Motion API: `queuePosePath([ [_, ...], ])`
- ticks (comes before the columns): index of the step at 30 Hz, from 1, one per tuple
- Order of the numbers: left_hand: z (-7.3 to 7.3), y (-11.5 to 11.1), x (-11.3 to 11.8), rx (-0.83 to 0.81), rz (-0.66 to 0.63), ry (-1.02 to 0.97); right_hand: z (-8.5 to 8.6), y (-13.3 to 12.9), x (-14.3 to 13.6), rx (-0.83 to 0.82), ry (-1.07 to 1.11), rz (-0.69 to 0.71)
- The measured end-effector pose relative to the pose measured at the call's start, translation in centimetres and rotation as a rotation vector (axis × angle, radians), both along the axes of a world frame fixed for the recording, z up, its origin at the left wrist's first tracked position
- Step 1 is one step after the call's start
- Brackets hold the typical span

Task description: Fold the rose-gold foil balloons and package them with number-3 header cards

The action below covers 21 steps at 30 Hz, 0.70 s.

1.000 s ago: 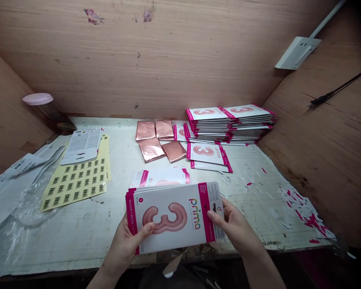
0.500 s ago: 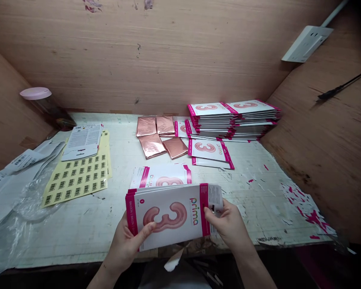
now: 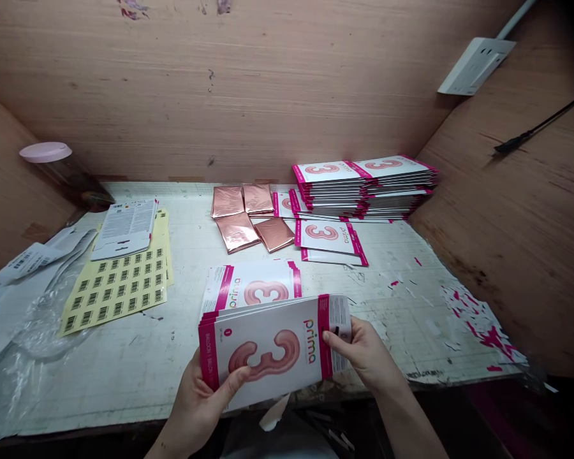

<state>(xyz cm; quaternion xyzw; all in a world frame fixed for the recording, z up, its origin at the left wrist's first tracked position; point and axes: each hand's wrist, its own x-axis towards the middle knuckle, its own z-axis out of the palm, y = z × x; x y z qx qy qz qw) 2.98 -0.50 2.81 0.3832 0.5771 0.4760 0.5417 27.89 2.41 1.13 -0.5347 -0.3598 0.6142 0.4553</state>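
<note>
Several pink-and-white balloon packages [image 3: 272, 344], printed with a pink 3, are held as a slightly fanned stack near the table's front edge. My left hand [image 3: 210, 395] grips their left end, thumb on the front face. At the right end, my right hand [image 3: 363, 350] pinches the flap by its hang hole. Just behind them lies a pile of similar packages [image 3: 266, 292]. Farther back are folded rose-gold foil packets [image 3: 238, 231] and two loose packages [image 3: 323, 234]. A tall stack of packages [image 3: 335, 194] stands against the back wall.
Yellow barcode label sheets [image 3: 119, 290] lie at the left under white printed cards [image 3: 125, 226]. Beside them are clear plastic bags [image 3: 38, 312] and a pink-lidded bottle [image 3: 71, 178]. Paper scraps [image 3: 483, 325] litter the right side. A socket [image 3: 476, 65] is on the wall.
The held stack has tipped slightly and lowered at its left end, showing more of the pile behind. Both hands keep their hold. The whole view has shifted a little.
</note>
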Motion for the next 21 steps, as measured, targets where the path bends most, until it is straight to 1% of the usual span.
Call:
queuePosePath([
  [3, -0.5, -0.3, 0.2, -0.014, -0.019, 0.021, -0.2, -0.1, -1.2, 0.045, -0.124, -0.175],
  [4, -0.7, -0.3, 0.2, -0.017, -0.025, 0.026, -0.3, -0.1, -1.3, 0.057, -0.143, -0.213],
  [5, -0.8, -0.3, 0.1, -0.017, -0.036, 0.026, -0.5, -0.1, -1.2, 0.06, -0.132, -0.219],
  [6, -0.8, -0.1, 0.0, -0.019, -0.045, 0.021, -0.5, -0.1, -0.9, 0.055, -0.085, -0.184],
  [9, -0.7, 0.6, -0.4, -0.047, -0.038, -0.029, -0.5, -0.2, 0.9, -0.021, 0.178, 0.086],
  [11, -0.5, 1.0, -0.6, -0.075, -0.016, -0.081, -0.3, -0.4, 2.0, -0.09, 0.313, 0.193],
  [12, -0.4, 1.1, -0.6, -0.085, -0.005, -0.105, -0.2, -0.5, 2.3, -0.118, 0.362, 0.197],
  [14, -0.2, 1.3, -0.5, -0.106, 0.0, -0.142, 0.0, -0.8, 2.3, -0.153, 0.446, 0.139],
  [17, -0.1, 1.4, -0.3, -0.138, 0.005, -0.176, 0.3, -1.1, 1.2, -0.195, 0.536, 0.052],
  [19, -0.1, 1.4, -0.2, -0.15, 0.008, -0.203, 0.5, -1.2, 0.4, -0.211, 0.542, 0.025],
  [21, -0.2, 1.5, -0.2, -0.159, 0.016, -0.23, 0.7, -1.1, 0.6, -0.215, 0.501, 0.015],
])
